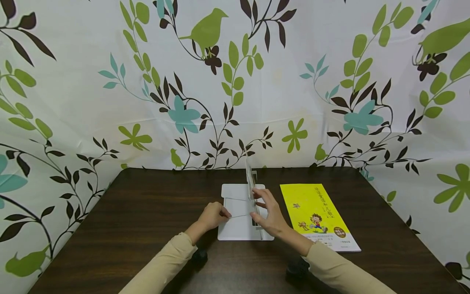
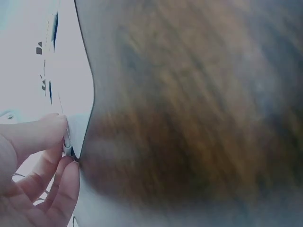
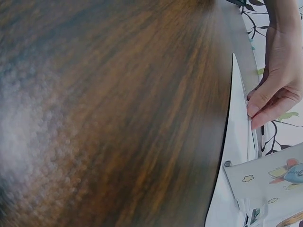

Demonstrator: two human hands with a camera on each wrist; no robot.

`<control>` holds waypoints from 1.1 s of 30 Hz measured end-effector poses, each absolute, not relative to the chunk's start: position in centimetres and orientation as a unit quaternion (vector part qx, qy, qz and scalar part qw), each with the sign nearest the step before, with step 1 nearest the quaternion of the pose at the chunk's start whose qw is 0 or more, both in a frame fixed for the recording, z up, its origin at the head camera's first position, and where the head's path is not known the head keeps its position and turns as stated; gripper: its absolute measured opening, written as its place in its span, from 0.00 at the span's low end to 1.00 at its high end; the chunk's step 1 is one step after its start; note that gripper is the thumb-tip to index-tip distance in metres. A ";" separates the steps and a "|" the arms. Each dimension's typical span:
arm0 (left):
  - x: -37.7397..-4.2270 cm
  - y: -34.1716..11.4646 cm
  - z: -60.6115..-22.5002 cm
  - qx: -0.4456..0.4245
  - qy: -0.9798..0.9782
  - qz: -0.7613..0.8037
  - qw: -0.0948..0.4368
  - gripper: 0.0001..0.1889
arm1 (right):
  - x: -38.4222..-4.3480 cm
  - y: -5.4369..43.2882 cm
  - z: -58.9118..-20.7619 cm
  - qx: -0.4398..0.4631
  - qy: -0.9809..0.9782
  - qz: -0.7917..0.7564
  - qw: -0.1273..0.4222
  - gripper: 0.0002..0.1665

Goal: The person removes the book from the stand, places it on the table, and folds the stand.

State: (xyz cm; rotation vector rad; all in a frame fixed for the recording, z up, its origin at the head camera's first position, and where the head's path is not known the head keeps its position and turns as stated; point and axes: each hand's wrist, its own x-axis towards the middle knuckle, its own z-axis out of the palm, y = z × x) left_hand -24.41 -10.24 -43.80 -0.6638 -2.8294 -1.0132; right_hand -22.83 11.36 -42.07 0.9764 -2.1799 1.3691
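Backdrop: white cloth [image 1: 279, 90] printed with green birds, teal flowers and dark leafy stems, hung behind the far table edge.
Table: dark brown wood-grain top [image 1: 165, 196].
Stand: flat white rounded-corner base plate [image 1: 235, 232] lying at mid-table; thin pale cartoon-printed panel [image 1: 251, 183] upright over its right part, nearly edge-on from where I stand.
Wire: slim grey metal wire prop [image 1: 240, 216], two arms reaching from the panel across the base toward its left side.
Left hand [image 1: 213, 215]: narrow pinch on the wire's near left corner, just over the base's left edge. Whether the wire sits in any catch, I cannot tell.
Right hand [image 1: 271, 212]: thumb and bent fingers hold the panel from its right; hidden from the right wrist camera.
Book: yellow paper-covered booklet [image 1: 312, 212] with a cartoon child, flat to the right of the stand, apart from it, untouched.
Step (judged): setting up the stand, wire being positioned.
Next (judged): seat the wire against the base, panel kept steady, then ease the panel's weight onto it. Letting go early could drop the panel.
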 end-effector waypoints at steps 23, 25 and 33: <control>-22.9 -13.0 -41.0 -0.239 -0.843 -0.482 -0.006 0.21 | -22.5 9.9 -42.1 0.315 -0.794 0.487 0.181 0.33; -22.5 -13.1 -39.8 -0.242 -0.822 -0.515 -0.016 0.25 | -22.3 9.4 -42.0 0.308 -0.803 0.477 0.180 0.32; -21.1 -13.0 -37.3 -0.248 -0.776 -0.580 -0.003 0.37 | -21.9 8.1 -42.2 0.290 -0.830 0.442 0.179 0.31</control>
